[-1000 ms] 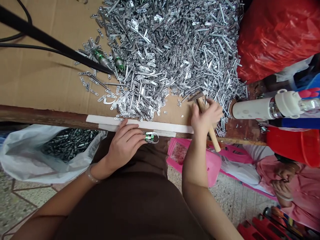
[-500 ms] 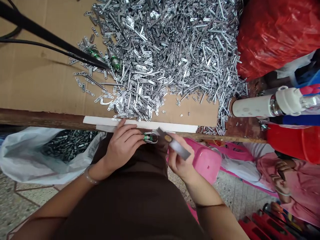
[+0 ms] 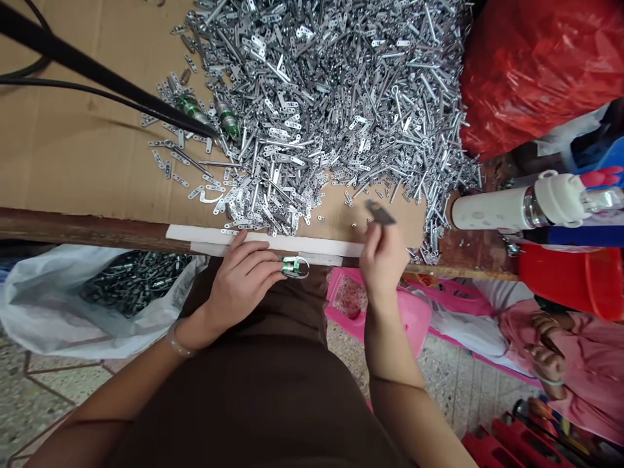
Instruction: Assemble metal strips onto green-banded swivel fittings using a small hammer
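My left hand [image 3: 244,273] rests at the table's front edge, closed on a small green and silver metal fitting [image 3: 291,266]. A curved silver loop sticks out of the fitting to the right, while its left end is hidden by my fingers. Over the edge further right, my right hand [image 3: 384,260] is closed around a hammer, whose dark head [image 3: 380,212] is blurred by motion. The hammer's handle is mostly hidden in my fist. White strips [image 3: 268,240] lie along the edge beside my left hand.
A big heap of small metal parts [image 3: 331,97] covers the cardboard [image 3: 88,162]. Two green-silver fittings [image 3: 227,119] lie beside a black cable [image 3: 121,86]. A white bottle [image 3: 497,209] and red bag [image 3: 541,71] are right; a sack [image 3: 39,305] hangs left. Another person's hands [image 3: 548,351] are lower right.
My right hand has moved up and to the right with the hammer, away from the fitting. My left hand stays in nearly the same place, still holding the fitting.
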The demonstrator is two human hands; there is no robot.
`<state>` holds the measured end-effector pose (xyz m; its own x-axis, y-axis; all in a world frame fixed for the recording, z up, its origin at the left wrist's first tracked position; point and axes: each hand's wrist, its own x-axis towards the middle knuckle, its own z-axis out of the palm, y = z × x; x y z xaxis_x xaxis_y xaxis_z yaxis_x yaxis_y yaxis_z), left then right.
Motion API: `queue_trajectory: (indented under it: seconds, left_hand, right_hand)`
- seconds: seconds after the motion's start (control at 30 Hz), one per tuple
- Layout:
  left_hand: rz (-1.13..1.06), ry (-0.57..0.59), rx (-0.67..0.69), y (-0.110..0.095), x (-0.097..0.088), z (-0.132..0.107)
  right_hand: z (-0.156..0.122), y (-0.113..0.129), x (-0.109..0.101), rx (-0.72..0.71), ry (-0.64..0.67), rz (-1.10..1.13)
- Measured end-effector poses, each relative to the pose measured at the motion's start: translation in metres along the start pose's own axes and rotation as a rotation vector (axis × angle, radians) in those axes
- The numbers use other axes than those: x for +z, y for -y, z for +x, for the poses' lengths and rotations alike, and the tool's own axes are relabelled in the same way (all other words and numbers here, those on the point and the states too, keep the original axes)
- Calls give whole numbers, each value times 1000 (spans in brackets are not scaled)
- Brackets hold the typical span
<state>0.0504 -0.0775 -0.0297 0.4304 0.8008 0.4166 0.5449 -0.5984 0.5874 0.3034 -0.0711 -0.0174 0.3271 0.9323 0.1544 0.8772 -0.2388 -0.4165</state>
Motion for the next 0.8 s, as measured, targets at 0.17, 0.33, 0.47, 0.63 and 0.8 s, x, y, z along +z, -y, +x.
queue_trajectory:
  seconds: [0.17,0.33,0.47,0.63,0.8]
  left_hand:
    - [31,23,37,1,1,0]
    - [23,-3,108,1,0,1]
    - [3,-3,110,2,-3,1]
    - [-10,-20,113,3,-9,0]
    - [-81,-67,66,-1,-10,5]
  right_hand:
    - [60,-19,13,29,-108,-179]
    - [31,45,8,-73,-108,33]
    - [-6,86,17,-167,208,116]
    - [-15,79,28,-106,212,125]
    - [-25,75,-2,-281,299,372]
